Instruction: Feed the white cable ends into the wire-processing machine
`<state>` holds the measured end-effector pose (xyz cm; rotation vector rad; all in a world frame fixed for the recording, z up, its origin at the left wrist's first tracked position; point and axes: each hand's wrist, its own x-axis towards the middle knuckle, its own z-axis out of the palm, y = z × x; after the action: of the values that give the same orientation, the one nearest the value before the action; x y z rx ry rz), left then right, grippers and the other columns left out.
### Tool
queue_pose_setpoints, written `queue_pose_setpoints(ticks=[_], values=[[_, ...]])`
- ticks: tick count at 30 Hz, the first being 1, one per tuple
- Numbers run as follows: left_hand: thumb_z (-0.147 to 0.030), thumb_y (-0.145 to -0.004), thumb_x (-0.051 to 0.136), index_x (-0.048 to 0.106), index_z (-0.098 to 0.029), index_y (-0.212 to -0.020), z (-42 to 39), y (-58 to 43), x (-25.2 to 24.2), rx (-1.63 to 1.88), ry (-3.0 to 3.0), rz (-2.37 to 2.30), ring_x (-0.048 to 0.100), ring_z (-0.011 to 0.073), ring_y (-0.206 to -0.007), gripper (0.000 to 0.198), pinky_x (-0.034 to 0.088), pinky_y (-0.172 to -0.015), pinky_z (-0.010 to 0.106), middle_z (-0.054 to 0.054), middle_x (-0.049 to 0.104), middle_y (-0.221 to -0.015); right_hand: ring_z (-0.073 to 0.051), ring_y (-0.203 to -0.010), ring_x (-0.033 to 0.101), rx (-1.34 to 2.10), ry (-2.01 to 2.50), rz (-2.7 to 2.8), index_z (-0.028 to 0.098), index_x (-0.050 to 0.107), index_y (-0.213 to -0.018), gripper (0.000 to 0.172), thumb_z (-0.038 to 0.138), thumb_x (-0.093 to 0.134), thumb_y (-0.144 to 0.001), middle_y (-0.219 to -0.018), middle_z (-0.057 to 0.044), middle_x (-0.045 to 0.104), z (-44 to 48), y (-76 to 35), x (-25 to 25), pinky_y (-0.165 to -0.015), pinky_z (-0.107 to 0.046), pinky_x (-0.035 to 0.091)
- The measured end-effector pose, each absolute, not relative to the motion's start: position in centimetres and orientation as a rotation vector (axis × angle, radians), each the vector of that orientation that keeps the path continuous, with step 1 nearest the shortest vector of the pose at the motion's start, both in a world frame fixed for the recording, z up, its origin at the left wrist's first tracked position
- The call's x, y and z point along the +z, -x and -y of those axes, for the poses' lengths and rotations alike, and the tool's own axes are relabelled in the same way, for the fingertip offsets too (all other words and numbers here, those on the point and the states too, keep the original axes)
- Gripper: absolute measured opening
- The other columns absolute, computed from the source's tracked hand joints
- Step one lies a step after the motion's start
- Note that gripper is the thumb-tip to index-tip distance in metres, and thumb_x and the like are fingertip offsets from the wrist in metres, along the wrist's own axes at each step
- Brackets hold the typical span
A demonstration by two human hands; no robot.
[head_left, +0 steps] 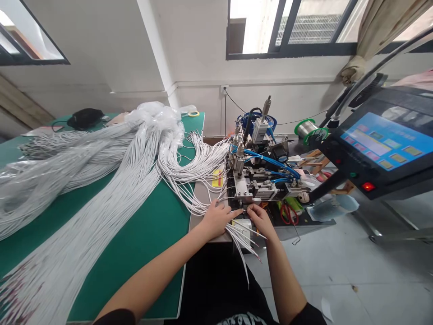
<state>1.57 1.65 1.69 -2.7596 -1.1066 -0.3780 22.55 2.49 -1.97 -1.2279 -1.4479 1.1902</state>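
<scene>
My left hand (217, 220) is closed around several white cables (238, 237), whose loose ends stick out below it toward my lap. Its index finger points right, to the front of a bench machine (241, 183) with metal cylinders and blue air tubes. My right hand (260, 220) pinches at the same spot, thumb and fingertip together; what lies between them is too small to make out. The two hands' fingertips nearly meet just below the machine's front block. From the left hand, the cables run back to a large pile of white cables (135, 167).
The pile lies on a green-topped table (162, 266), partly under clear plastic. A control box with a lit screen (389, 142) juts in from the right. Red-handled scissors (288, 214) lie right of my hands. Behind the machine is a wire spool (307, 130).
</scene>
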Motion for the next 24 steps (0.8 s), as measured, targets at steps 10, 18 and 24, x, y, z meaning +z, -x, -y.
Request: queue_pose_setpoints(ticks=[10,18,24], values=[[-0.020,-0.095,0.040,0.059,-0.018,-0.074,-0.8,-1.9,0.6,-0.859,2.443,1.304,0.053,0.0134,-0.066,0.028,0.029,-0.084,0.035,0.000,0.060,-0.066,-0.015,-0.059,0.047,1.000,1.273,1.510,0.020,0.053,-0.069,0.036,0.054,0.054,-0.083,-0.062,0.001,0.050,-2.1,-22.7,-2.0,-0.056,-0.025,0.038],[-0.017,-0.093,0.041,0.059,-0.019,-0.077,-1.1,-1.6,0.7,-0.828,2.548,1.203,0.054,0.0145,-0.070,0.024,0.028,-0.083,0.035,0.000,0.062,-0.070,-0.013,-0.057,0.043,1.042,1.257,1.495,0.020,0.051,-0.067,0.035,0.050,0.052,-0.085,-0.060,0.002,0.047,-2.0,-22.9,-2.3,-0.054,-0.024,0.035],[-0.009,-0.085,0.043,0.061,-0.021,-0.086,-1.2,-1.6,0.4,-0.780,2.583,1.207,0.055,0.0165,-0.074,0.022,0.028,-0.084,0.037,0.001,0.063,-0.073,-0.013,-0.060,0.043,1.072,1.255,1.524,0.019,0.050,-0.066,0.034,0.047,0.052,-0.085,-0.062,0.002,0.046,-2.3,-22.8,-2.4,-0.056,-0.024,0.035]])
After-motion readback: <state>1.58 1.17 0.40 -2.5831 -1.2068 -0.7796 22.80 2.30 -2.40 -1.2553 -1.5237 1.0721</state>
